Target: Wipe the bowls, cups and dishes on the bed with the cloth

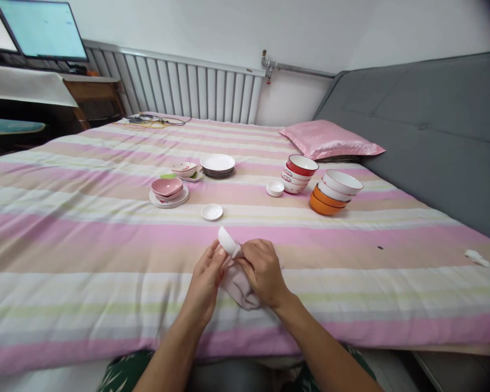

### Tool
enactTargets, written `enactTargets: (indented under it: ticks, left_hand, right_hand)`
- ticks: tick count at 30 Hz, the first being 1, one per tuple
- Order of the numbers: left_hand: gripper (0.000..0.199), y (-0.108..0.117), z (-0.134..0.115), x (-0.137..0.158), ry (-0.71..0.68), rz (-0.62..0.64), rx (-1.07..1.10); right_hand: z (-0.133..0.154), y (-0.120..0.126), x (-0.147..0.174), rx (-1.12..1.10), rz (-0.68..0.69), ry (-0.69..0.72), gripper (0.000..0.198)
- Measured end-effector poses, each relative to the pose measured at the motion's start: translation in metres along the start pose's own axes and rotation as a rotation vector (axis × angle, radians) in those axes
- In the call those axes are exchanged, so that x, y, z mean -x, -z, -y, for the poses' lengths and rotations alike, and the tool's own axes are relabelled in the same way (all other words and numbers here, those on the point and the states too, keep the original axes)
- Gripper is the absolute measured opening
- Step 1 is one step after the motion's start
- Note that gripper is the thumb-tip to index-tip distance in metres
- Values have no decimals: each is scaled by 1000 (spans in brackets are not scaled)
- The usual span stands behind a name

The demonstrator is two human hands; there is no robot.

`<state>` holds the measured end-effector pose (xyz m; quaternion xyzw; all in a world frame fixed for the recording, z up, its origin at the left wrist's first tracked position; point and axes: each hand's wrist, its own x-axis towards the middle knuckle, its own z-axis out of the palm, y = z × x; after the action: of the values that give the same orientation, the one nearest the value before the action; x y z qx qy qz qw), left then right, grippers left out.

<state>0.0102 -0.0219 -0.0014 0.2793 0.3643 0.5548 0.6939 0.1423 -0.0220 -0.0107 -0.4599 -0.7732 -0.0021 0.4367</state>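
From where I stand, the person's left hand [207, 277] has a small white dish [227, 240] pinched between thumb and fingers, tilted up on edge just above the near part of the bed. The right hand [264, 272] clutches a pale cloth [242, 288], its fist up against the dish's right side; the cloth droops between the two hands. Just beyond them a shallow white dish [212, 212] lies on the striped bedspread [106, 245]. Farther left, a pink bowl [167, 187] sits on white plates [169, 202], near a stack of round plates [218, 163] with a white one on top. To the right are a low pile of little white dishes [275, 188], a stack of red and white bowls [297, 174] and, rightmost, white bowls [340, 184] over orange ones [325, 202]. Beyond these lies a pink pillow [330, 139], by the grey headboard [424, 125]; a white radiator [179, 84] lines the far wall.
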Motion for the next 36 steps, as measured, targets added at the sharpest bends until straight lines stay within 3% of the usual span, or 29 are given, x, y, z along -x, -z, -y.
enactTargets:
  ticks: [6, 18, 24, 29, 36]
  left_hand:
    - [44, 2, -5, 0, -74, 109, 95]
    - [50, 4, -13, 5, -166, 152, 114]
    - [41, 2, -12, 0, 40, 19, 173]
    - [40, 0, -18, -2, 190, 28, 167]
    - [34, 5, -20, -5, 236, -86, 135]
  right_hand:
    - [4, -7, 5, 180, -75, 178, 19]
    - [4, -1, 6, 211, 10, 134, 38]
    - [2, -6, 7, 225, 58, 227, 40]
    - [2, -12, 12, 226, 107, 269, 40]
    - [8, -14, 14, 214, 230, 217, 43]
